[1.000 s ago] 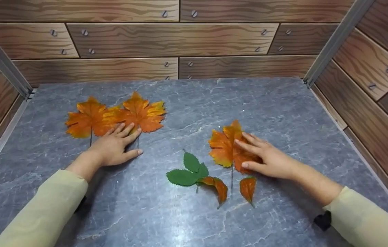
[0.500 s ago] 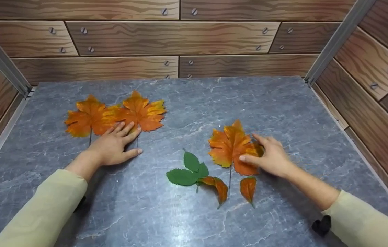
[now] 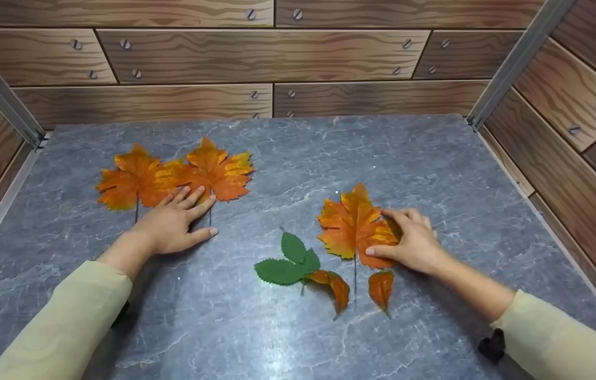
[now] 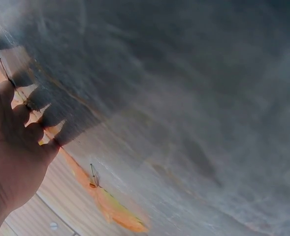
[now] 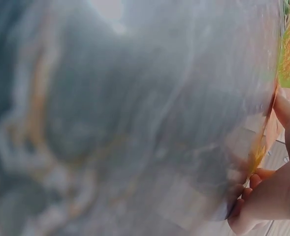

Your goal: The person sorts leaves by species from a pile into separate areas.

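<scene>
The maple leaf is pinched by our right hand, seemingly for control; our spread left hand apparently steadies another leaf.

A marbled grey table carries a green sprig. Behind and left of the sprig lie two overlapping maple leaves; right of it, a third maple leaf; against its right edge, a curled leaf; farther right, a small leaf.
</scene>
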`<state>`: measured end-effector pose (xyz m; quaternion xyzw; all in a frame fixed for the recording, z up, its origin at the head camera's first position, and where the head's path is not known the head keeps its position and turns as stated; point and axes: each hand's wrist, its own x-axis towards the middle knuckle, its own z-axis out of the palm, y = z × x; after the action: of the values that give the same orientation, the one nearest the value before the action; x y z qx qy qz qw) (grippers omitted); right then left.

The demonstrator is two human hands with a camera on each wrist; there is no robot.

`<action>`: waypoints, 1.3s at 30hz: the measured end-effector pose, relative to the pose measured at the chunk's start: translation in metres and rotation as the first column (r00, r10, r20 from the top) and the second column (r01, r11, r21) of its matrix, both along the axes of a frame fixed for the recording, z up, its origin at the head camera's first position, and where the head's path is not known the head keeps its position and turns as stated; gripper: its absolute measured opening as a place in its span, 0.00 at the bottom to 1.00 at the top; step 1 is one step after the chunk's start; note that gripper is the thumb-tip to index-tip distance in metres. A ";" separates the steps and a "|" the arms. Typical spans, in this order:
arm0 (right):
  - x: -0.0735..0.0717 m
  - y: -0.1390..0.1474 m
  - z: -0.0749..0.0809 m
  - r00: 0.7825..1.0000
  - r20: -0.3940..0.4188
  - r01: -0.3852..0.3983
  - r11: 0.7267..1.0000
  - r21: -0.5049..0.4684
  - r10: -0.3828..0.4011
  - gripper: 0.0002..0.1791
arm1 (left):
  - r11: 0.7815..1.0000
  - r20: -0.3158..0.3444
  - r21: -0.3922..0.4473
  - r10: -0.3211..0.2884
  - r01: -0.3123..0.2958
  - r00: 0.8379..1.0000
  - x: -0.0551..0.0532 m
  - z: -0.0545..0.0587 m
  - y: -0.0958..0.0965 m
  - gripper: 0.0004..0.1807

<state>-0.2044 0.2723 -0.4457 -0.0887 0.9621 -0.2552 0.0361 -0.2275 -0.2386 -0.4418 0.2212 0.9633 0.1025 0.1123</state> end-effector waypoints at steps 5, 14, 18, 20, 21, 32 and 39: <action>-0.002 0.001 0.000 1.000 -0.007 -0.011 1.000 -0.030 0.011 0.48 | 1.000 0.002 -0.007 0.002 -0.002 1.000 -0.001 0.001 0.000 0.47; -0.006 0.002 -0.001 0.999 -0.039 -0.022 0.999 -0.045 0.021 0.40 | 1.000 0.001 -0.015 0.003 -0.003 1.000 -0.002 0.002 -0.001 0.47; -0.009 0.000 -0.001 0.999 -0.046 0.017 0.994 -0.110 -0.022 0.34 | 1.000 -0.001 -0.010 0.004 -0.004 1.000 -0.003 0.001 -0.002 0.47; -0.012 -0.001 0.000 0.998 -0.034 0.044 0.986 -0.161 -0.050 0.32 | 1.000 -0.004 -0.006 0.005 -0.005 1.000 -0.002 -0.001 -0.002 0.47; -0.013 -0.001 0.000 0.997 -0.028 0.059 0.980 -0.188 -0.066 0.31 | 1.000 -0.005 -0.004 0.005 -0.005 1.000 -0.002 -0.001 -0.002 0.47; -0.035 0.010 0.034 0.995 -0.003 0.090 0.892 -0.443 -0.102 0.36 | 1.000 -0.007 -0.007 -0.001 0.000 1.000 -0.002 0.000 0.000 0.47; -0.064 -0.006 0.067 0.995 0.070 0.103 0.703 -0.704 -0.075 0.43 | 1.000 0.006 -0.025 0.008 -0.008 1.000 -0.002 -0.001 -0.001 0.47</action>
<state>-0.2687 0.2661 -0.3782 -0.0446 0.7937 -0.6067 0.0045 -0.2299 -0.2397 -0.4429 0.2156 0.9651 0.0917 0.1173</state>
